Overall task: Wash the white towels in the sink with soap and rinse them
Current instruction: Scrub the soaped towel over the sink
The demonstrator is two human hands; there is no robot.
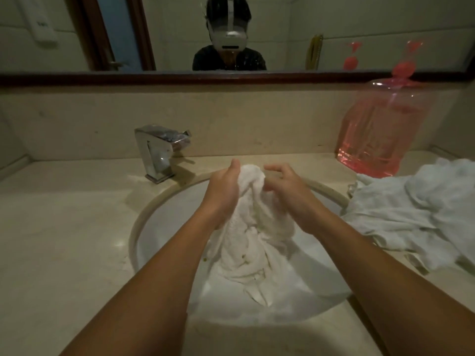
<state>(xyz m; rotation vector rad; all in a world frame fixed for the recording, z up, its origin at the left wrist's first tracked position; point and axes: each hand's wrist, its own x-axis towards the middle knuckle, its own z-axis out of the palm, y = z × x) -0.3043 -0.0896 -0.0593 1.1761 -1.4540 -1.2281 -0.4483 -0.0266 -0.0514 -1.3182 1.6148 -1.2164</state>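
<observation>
A wet white towel [246, 242] hangs bunched between both hands above the round white sink [159, 217], its lower end trailing into the basin. My left hand [223, 194] grips the towel's left side, thumb up along its top. My right hand [288, 194] holds the right side with curled fingers pressed into the cloth; its index finger and thumb stick out above the fabric. A large clear bottle of pink liquid soap [377, 129] with a pink pump stands on the counter at the back right.
A heap of white towels [421, 214] lies on the beige counter right of the sink, partly over its rim. A chrome tap [159, 152] stands behind the sink on the left, with no water visible. A mirror runs along the wall above.
</observation>
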